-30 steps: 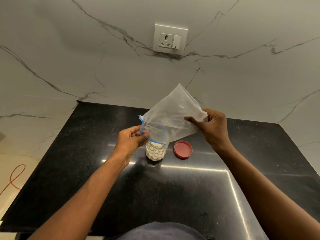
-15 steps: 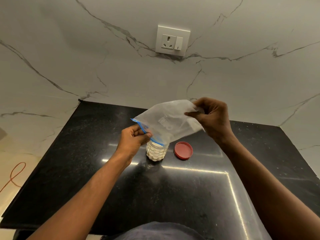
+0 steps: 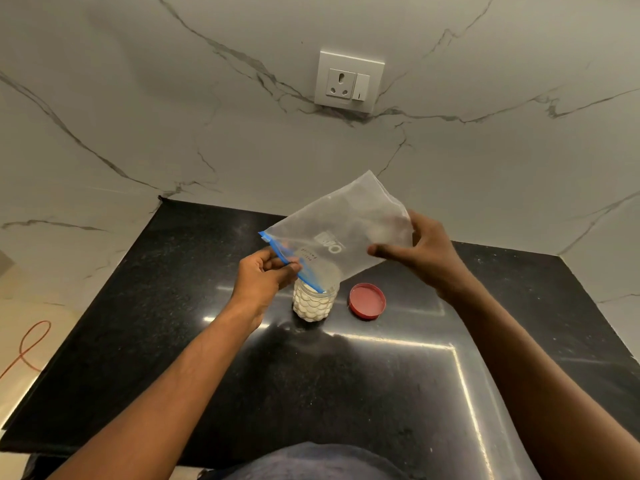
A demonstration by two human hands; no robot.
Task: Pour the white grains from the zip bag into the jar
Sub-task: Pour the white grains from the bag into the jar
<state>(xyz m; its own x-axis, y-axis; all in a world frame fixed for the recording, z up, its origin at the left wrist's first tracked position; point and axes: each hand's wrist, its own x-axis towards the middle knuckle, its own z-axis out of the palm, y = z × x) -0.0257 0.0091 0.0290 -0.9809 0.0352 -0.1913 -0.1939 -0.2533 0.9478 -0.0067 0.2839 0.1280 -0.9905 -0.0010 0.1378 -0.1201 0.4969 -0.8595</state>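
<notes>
A clear zip bag (image 3: 341, 233) with a blue zip strip is held tilted above the jar, its zip end pointing down over the jar's mouth. My left hand (image 3: 265, 275) pinches the blue zip edge. My right hand (image 3: 420, 251) holds the bag's raised far end, fingers partly spread. The small clear jar (image 3: 313, 303) stands on the black counter (image 3: 346, 393) below the bag and is almost full of white grains. The bag looks nearly empty.
A red lid (image 3: 367, 301) lies flat on the counter just right of the jar. A wall socket (image 3: 349, 81) sits on the marble backsplash. An orange cord (image 3: 29, 348) lies on the floor at far left.
My right hand swung the bag's far end up, then flattened it low, then raised it again to the right. The left hand stayed at the zip edge above the jar.
</notes>
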